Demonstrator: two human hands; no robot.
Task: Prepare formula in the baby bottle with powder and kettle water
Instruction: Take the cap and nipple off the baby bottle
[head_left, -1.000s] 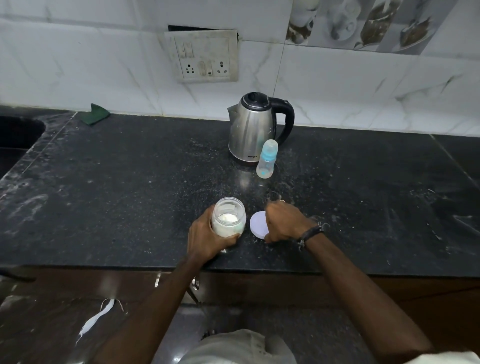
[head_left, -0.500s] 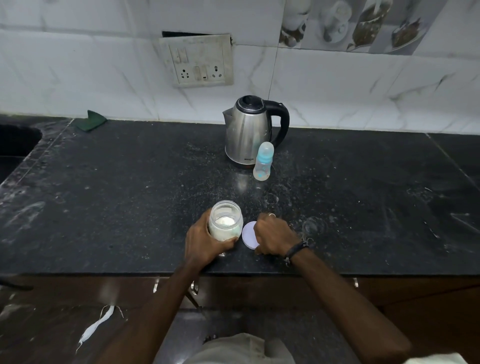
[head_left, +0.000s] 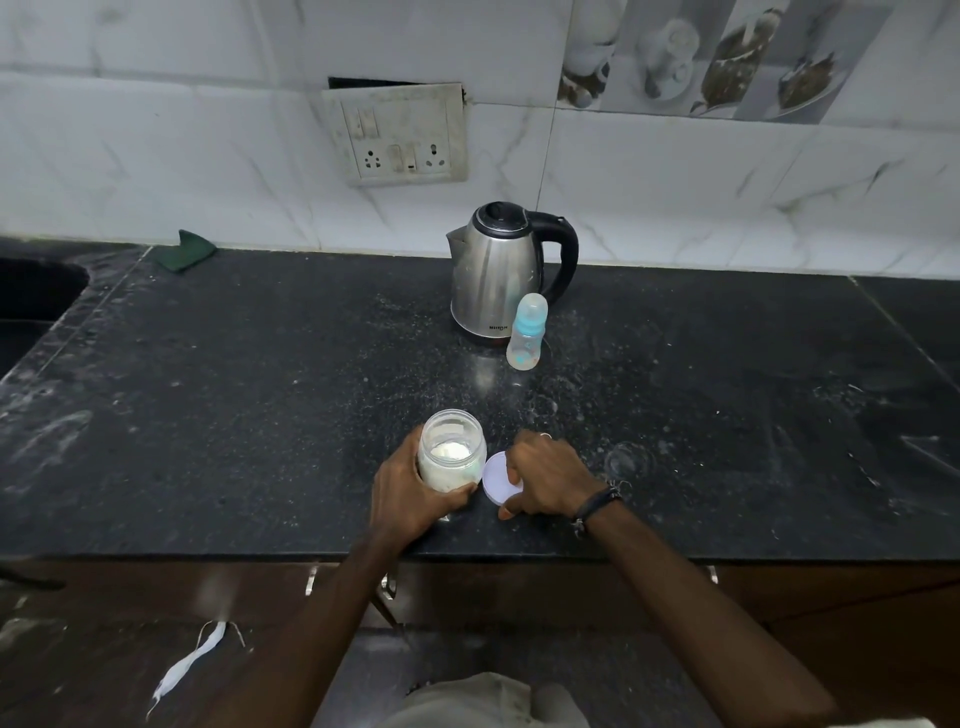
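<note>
An open glass jar (head_left: 451, 456) with white powder inside stands near the counter's front edge, and my left hand (head_left: 410, 493) grips its side. Just right of it the jar's white lid (head_left: 497, 478) lies flat on the counter, with the curled fingers of my right hand (head_left: 545, 475) holding its right edge. Farther back stands a steel kettle (head_left: 493, 280) with a black handle and closed lid. A capped baby bottle (head_left: 527, 332) with a blue collar stands upright in front of the kettle's right side.
The black stone counter (head_left: 260, 389) is dusted with powder. A green cloth (head_left: 189, 250) lies at the back left beside a dark sink (head_left: 31, 291). A switch and socket plate (head_left: 397, 132) hangs on the tiled wall above the kettle.
My right hand has stayed over the white lid next to the jar. The view has shifted slightly; the jar and my left hand keep their place.
</note>
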